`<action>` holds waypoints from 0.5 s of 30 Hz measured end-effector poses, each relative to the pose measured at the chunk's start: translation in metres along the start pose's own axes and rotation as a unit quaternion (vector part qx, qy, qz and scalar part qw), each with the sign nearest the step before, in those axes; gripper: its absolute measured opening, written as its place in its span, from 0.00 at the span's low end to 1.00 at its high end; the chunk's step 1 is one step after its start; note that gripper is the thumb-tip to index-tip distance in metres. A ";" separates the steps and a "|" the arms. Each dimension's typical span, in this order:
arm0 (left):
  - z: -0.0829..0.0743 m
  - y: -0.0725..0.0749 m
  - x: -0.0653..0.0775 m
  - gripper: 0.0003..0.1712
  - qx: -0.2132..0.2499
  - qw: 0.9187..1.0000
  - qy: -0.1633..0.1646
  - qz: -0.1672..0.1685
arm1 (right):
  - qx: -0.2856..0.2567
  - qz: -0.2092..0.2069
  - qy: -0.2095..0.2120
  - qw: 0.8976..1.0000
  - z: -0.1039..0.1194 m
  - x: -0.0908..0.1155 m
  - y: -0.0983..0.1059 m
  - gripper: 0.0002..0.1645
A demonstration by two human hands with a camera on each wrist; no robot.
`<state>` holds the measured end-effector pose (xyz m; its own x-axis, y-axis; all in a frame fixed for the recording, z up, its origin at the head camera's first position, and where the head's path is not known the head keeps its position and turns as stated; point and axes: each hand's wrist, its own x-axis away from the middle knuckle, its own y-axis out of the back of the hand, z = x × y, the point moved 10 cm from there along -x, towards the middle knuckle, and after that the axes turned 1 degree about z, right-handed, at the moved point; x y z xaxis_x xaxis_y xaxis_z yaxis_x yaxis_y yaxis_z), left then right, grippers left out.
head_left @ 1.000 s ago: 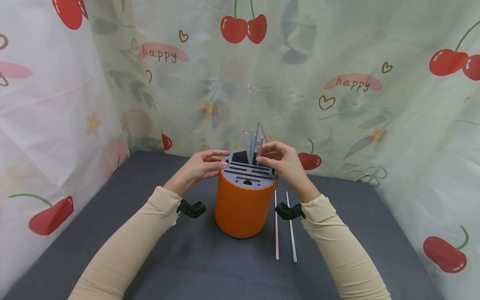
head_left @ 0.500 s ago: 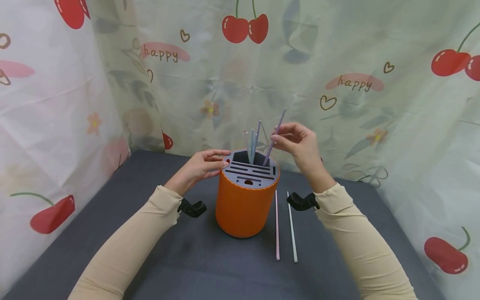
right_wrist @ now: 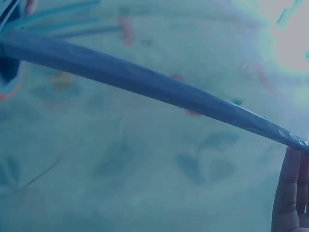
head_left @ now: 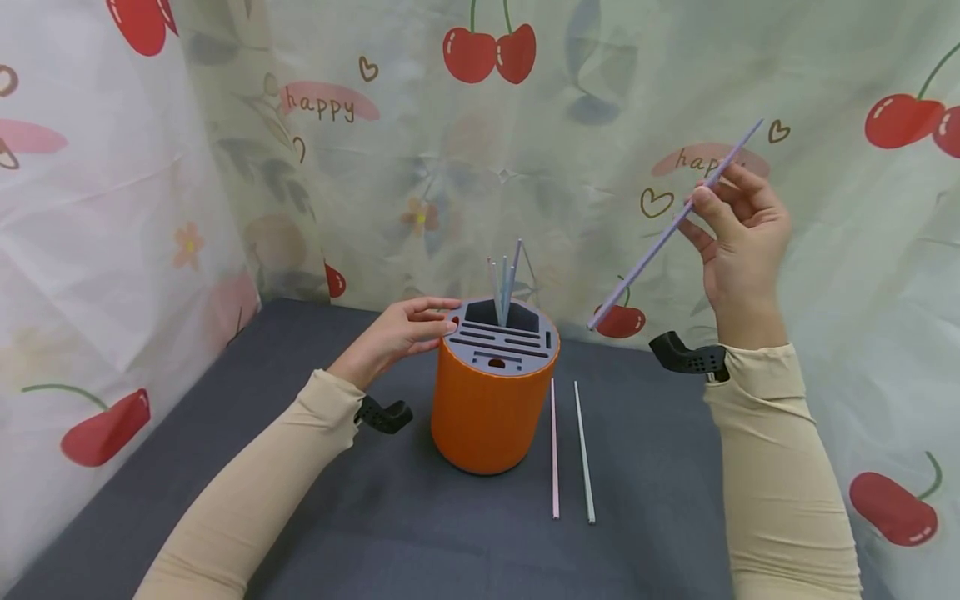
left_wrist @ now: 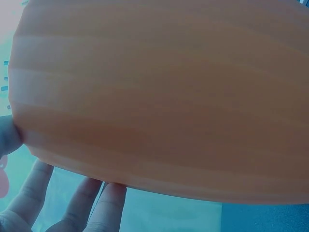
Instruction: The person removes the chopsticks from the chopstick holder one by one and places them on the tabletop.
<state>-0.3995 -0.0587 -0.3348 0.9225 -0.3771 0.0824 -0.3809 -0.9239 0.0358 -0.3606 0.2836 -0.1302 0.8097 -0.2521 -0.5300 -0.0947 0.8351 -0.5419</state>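
A purple chopstick [head_left: 648, 260] slants in the air at right, its lower end pointing down toward the left. Between thumb and fingers, my right hand [head_left: 746, 242] pinches it along its upper half. In the right wrist view the same chopstick [right_wrist: 145, 87] crosses the picture. An orange round knife block [head_left: 483, 421] with a grey slotted top stands on the table. My left hand [head_left: 401, 335] holds its upper left side, thumb at the rim and fingers reaching round the back. Several chopsticks [head_left: 506, 292] stand in the block's large rear opening.
On the dark tablecloth [head_left: 420, 542], right of the block, lie a pink chopstick [head_left: 555, 458] and a pale green chopstick [head_left: 586, 458], side by side. A cherry-printed curtain [head_left: 420, 150] closes off the back and both sides.
My right hand has drawn the purple chopstick up out of the block and carried it right and upward. The left hand stays on the block.
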 end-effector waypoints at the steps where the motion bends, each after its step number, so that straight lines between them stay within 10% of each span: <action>1: 0.000 0.000 0.000 0.27 0.000 1.000 0.000 -0.001 | 0.014 -0.009 -0.010 1.000 -0.006 0.000 0.009 0.24; 9: 0.001 -0.001 0.000 0.28 -0.002 1.000 0.008 -0.003 | 0.187 0.003 -0.141 0.972 -0.086 0.021 0.089 0.31; 15: 0.001 0.001 -0.001 0.28 -0.003 1.000 0.011 -0.007 | 0.374 0.055 -0.226 0.898 -0.147 0.048 0.143 0.35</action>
<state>-0.4004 -0.0594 -0.3355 0.9263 -0.3623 0.1033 -0.3682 -0.9287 0.0439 -0.4205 0.3190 -0.3288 0.9876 -0.0656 -0.1428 0.0906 0.9802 0.1762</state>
